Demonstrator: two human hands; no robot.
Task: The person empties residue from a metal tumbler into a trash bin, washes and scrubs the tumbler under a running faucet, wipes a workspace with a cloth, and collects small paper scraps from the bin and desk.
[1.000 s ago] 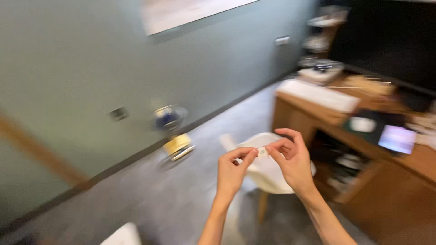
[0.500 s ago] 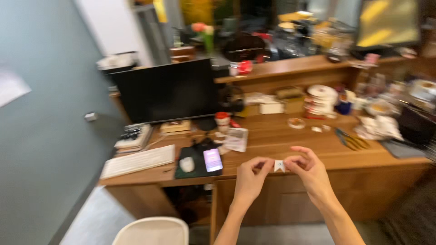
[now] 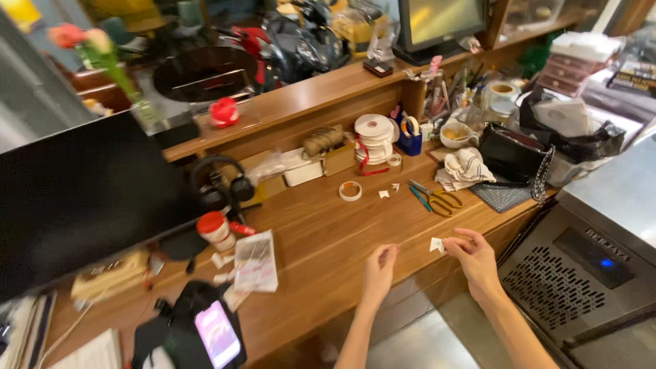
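Fingers of the right hand (image 3: 473,258) pinching a small white paper scrap (image 3: 436,244) above the wooden desk (image 3: 321,232), left hand (image 3: 378,271) hovering beside it, fingers loosely curled, holding nothing.

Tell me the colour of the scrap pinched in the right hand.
White: the small paper scrap in the right hand, seen in the head view.

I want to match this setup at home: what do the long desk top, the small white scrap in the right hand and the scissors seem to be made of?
Long brown desk top: looks like wood or wood veneer, satin finish, with visible grain lines. Small white scrap pinched by the right hand: probably paper or tape, thin and matte; too small to be sure. Scissors: dark, apparently metal blades; handle material is unclear.
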